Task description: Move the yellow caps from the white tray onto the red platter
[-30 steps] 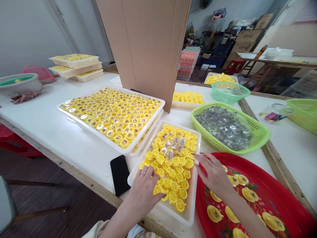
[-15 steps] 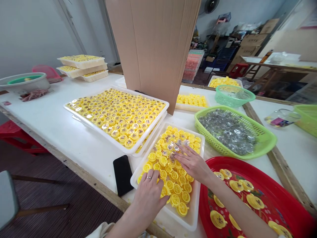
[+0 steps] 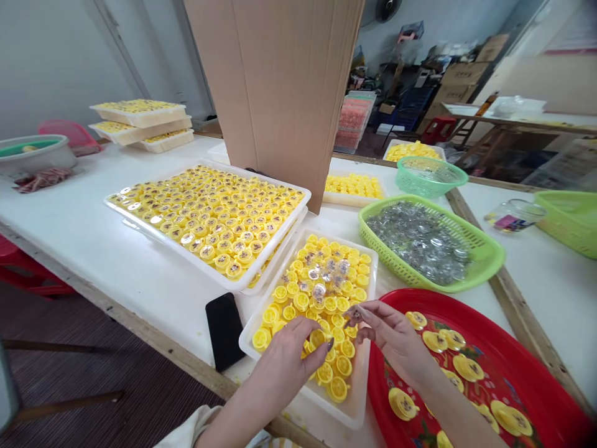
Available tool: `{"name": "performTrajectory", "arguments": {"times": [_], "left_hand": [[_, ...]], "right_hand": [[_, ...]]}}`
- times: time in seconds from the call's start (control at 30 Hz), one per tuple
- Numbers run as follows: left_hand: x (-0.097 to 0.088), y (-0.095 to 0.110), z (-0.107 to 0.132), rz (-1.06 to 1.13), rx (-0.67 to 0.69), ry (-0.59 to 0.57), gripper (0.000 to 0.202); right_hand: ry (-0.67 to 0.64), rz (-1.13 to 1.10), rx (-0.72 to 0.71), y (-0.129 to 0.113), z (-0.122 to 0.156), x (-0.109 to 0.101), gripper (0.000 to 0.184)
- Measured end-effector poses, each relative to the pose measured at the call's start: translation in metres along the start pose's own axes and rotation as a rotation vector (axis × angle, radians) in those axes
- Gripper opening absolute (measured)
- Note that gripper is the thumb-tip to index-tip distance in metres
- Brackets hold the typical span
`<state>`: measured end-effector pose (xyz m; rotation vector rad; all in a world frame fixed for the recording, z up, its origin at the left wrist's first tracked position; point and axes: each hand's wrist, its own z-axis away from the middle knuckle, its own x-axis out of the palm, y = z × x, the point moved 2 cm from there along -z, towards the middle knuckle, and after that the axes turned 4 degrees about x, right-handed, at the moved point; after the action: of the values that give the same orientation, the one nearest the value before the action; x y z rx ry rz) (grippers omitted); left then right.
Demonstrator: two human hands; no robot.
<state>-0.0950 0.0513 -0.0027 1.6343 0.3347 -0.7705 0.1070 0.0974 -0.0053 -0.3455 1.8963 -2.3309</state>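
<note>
Through the head camera I see the left hand (image 3: 286, 354) with its thumb and fingers closed on a yellow piece (image 3: 318, 339), round and open-topped, just above the white tray (image 3: 347, 410). Just right of that grip, I have the right hand (image 3: 396, 339) with its fingertips pinched together on a small clear piece (image 3: 353, 315), which is apart from the yellow one. Under and beyond both hands, more yellow pieces fill much of the tray, and a cluster of clear discs (image 3: 326, 277) lies on top of them, beyond the grips. Left of the left hand, a black phone (image 3: 224, 330) lies flat on the table (image 3: 158, 280). Beneath the right forearm and to its right, I see the red tray (image 3: 517, 367) with yellow pieces scattered on it. Beyond the right hand sits a green basket (image 3: 487, 252) of clear pieces; beyond the left hand, a larger tray (image 3: 275, 241) is packed with yellow pieces bearing printed tops.
</note>
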Motion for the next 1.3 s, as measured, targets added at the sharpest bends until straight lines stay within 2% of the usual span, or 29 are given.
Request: {"name": "performTrajectory", "arguments": {"times": [0.17, 0.27, 0.37, 0.43, 0.5, 0.63, 0.73, 0.83, 1.0, 1.07, 1.2, 1.3], "left_hand": [[0.001, 0.0, -0.003, 0.057, 0.029, -0.062, 0.016], [-0.004, 0.003, -0.002, 0.142, 0.056, -0.106, 0.028], [-0.01, 0.008, -0.001, 0.233, -0.028, -0.135, 0.04], [-0.013, 0.011, -0.002, 0.297, -0.099, -0.15, 0.036], [-0.012, 0.014, -0.003, 0.385, -0.093, -0.143, 0.028], [0.002, 0.017, -0.006, 0.672, 0.059, 0.033, 0.027], [0.018, 0.017, -0.006, 0.948, 0.003, 0.177, 0.029], [0.03, 0.021, -0.006, 1.113, -0.055, 0.243, 0.025], [0.038, 0.031, -0.003, 0.988, -0.001, 0.322, 0.028], [0.042, 0.032, 0.002, 0.913, 0.038, 0.321, 0.033], [0.048, 0.033, 0.009, 0.783, 0.206, 0.225, 0.035], [0.049, 0.032, 0.006, 0.696, 0.313, 0.243, 0.029]], "right_hand": [[-0.051, -0.229, 0.181, 0.003, 0.014, 0.009, 0.019], [-0.094, -0.305, 0.236, 0.008, 0.017, 0.015, 0.021], [-0.115, -0.349, 0.261, 0.013, 0.022, 0.024, 0.022], [-0.124, -0.367, 0.268, 0.016, 0.027, 0.03, 0.023], [-0.121, -0.38, 0.26, 0.015, 0.032, 0.037, 0.024], [-0.066, -0.377, 0.189, 0.009, 0.038, 0.046, 0.028], [-0.021, -0.337, 0.118, 0.002, 0.039, 0.049, 0.028], [0.07, -0.168, 0.016, 0.0, 0.041, 0.045, 0.026], [0.144, 0.256, -0.229, 0.001, 0.046, 0.038, 0.024], [0.172, 0.282, -0.251, 0.003, 0.047, 0.039, 0.023], [0.239, 0.25, -0.233, 0.005, 0.049, 0.042, 0.023], [0.264, 0.372, -0.328, 0.008, 0.05, 0.042, 0.024]]}}
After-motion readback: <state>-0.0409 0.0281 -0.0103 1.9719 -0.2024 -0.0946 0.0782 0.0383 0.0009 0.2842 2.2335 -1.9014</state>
